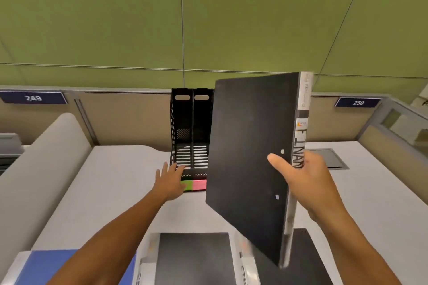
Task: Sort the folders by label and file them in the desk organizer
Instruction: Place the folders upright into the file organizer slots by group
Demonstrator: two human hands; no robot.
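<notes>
My right hand (303, 183) grips a black binder (250, 150) by its white labelled spine and holds it upright, tilted, above the desk. It hangs in front of the right part of the black desk organizer (183, 122), which stands at the back of the desk with two slots showing and green and pink labels on its front lip. My left hand (170, 180) rests with straight fingers on the organizer's front left corner. Flat near the front edge lie a blue folder (46, 264), a black folder (192, 259) and another black folder (303, 254) partly hidden by the held binder.
The white desk (115, 192) is bounded by beige partitions with number plates 249 (33, 98) and 250 (357, 102). A grey cable hatch (328, 157) sits in the desk at right. A curved white divider (34, 169) stands along the left side.
</notes>
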